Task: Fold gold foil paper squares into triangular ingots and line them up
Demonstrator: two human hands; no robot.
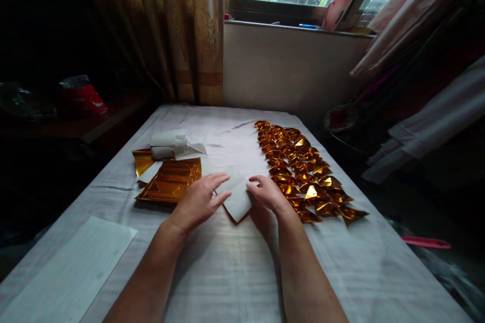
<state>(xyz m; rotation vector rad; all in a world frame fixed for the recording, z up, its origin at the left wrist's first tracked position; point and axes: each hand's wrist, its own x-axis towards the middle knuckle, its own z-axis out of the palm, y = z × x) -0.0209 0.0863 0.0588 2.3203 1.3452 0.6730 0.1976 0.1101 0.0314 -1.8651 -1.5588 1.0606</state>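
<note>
A square sheet of paper [237,202], white side up with a gold edge showing underneath, lies on the white-covered table [227,272] between my hands. My left hand [199,201] presses flat on its left part, fingers spread over it. My right hand [267,194] rests on its right edge, fingertips bent onto the paper. A stack of gold foil sheets [170,181] lies just left of my left hand. A long heap of folded gold paper pieces [303,171] runs along the right side, touching distance from my right hand.
A white wad and small papers [168,144] sit behind the foil stack. A lined white sheet [71,272] lies at the near left corner. Curtains [182,30], a window sill [295,25] and hanging clothes [424,91] surround the table; a red bag [81,96] sits at far left.
</note>
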